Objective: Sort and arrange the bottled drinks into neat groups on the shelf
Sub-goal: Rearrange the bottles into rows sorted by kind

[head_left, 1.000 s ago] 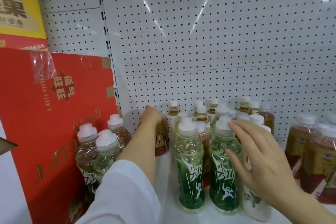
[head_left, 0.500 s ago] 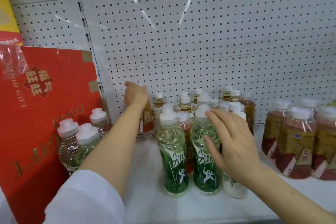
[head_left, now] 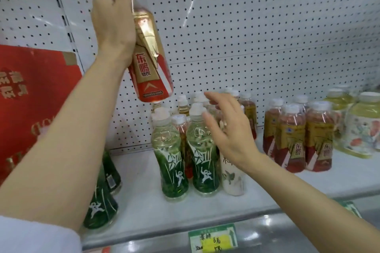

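The left hand is raised high, back of the hand toward the camera, fingers blurred and wrapped around the neck end of a red-and-gold bottle that hangs tilted below it. Its bare forearm rises steeply from a white sleeve at lower left. The right hand reaches forward lower down, palm left, fingers spread and empty.

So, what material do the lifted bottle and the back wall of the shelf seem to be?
The lifted bottle looks like clear plastic wrapped in a glossy gold-and-red film label; highlights glint on it. The back wall appears to be white painted metal pegboard, with regular holes and streaked light reflections, though I cannot be certain of metal.
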The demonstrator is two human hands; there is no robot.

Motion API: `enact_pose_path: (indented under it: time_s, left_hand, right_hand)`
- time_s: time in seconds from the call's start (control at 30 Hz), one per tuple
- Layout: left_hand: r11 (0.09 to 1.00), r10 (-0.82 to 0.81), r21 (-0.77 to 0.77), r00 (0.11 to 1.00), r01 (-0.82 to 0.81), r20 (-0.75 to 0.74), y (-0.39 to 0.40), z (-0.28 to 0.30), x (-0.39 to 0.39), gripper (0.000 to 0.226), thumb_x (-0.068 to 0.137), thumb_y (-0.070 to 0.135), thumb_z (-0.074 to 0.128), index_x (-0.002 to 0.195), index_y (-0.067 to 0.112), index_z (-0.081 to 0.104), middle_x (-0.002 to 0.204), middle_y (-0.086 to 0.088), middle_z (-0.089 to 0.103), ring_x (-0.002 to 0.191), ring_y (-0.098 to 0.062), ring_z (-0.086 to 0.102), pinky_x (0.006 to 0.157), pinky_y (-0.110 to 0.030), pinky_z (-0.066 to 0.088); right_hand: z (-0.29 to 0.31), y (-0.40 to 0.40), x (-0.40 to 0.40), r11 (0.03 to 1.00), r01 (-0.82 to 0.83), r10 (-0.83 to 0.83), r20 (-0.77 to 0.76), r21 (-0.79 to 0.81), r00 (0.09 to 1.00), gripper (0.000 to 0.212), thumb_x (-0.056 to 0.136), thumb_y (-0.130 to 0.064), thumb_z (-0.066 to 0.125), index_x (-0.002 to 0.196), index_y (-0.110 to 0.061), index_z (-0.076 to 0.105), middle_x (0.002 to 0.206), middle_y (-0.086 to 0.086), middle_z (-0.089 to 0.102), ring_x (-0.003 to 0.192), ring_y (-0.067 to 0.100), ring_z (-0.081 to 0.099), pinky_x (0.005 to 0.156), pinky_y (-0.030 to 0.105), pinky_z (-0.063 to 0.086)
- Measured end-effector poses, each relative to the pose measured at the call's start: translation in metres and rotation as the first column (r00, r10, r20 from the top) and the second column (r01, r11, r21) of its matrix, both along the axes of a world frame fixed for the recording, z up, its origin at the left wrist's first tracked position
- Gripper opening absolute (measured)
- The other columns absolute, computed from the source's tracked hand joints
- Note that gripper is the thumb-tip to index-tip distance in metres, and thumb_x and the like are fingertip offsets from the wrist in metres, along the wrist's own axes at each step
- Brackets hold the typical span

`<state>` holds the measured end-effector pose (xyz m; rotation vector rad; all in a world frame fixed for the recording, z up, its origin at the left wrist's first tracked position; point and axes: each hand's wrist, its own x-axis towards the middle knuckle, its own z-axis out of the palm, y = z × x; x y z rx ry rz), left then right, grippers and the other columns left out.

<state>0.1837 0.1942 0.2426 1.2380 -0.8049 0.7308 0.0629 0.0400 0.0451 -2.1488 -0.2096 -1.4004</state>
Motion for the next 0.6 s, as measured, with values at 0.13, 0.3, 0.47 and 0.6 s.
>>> enact_pose_path:
  time_s: [0.13, 0.3, 0.47, 0.6]
  left_hand:
    - [0.965, -0.240, 0.114, 0.971, 0.237, 0.013, -0.019, -0.016, -0.040, 0.039, 0.099, 0.041, 0.052, 0.092, 0.002, 0.053, 0.076, -0.006, 0.061, 0.062, -0.018, 0.061, 0.063, -0.034, 0.054]
    - [0.880, -0.383, 0.276, 0.921, 0.386, -0.069, -0.041, -0.038, -0.072, 0.054, 0.106, 0.036, 0.041, 0.069, 0.004, 0.065, 0.070, -0.011, 0.065, 0.069, -0.029, 0.061, 0.072, -0.041, 0.054]
    - [0.772, -0.203, 0.556, 0.949, 0.308, -0.243, -0.029, -0.048, -0.012, 0.056, 0.105, 0.050, 0.032, 0.100, 0.011, 0.072, 0.100, 0.004, 0.071, 0.097, -0.011, 0.065, 0.087, -0.028, 0.052]
    - [0.382, 0.197, 0.903, 0.937, 0.197, -0.288, -0.012, -0.099, 0.074, 0.020, 0.099, 0.023, 0.060, 0.115, 0.018, 0.070, 0.118, 0.002, 0.064, 0.104, -0.019, 0.059, 0.079, -0.027, 0.049]
  right_hand:
    - [0.045, 0.013, -0.017, 0.876, -0.336, 0.360, -0.005, 0.346, 0.933, 0.057, 0.092, -0.050, 0.052, 0.143, -0.027, 0.042, 0.129, -0.009, 0.057, 0.114, 0.003, 0.058, 0.095, 0.032, 0.051]
    - [0.067, 0.024, -0.025, 0.842, -0.374, 0.412, -0.016, 0.388, 0.911, 0.064, 0.089, -0.043, 0.066, 0.143, -0.037, 0.034, 0.121, -0.009, 0.062, 0.102, 0.011, 0.068, 0.085, 0.040, 0.059]
    - [0.036, 0.010, -0.038, 0.704, -0.376, 0.447, 0.035, 0.603, 0.894, 0.051, 0.083, -0.038, 0.065, 0.131, -0.037, 0.047, 0.106, -0.002, 0.070, 0.084, 0.016, 0.074, 0.065, 0.029, 0.060]
    - [0.007, -0.008, -0.063, 0.657, -0.315, 0.392, 0.046, 0.685, 0.919, 0.051, 0.075, -0.042, 0.063, 0.124, -0.034, 0.056, 0.101, 0.002, 0.073, 0.082, 0.020, 0.074, 0.063, 0.029, 0.059]
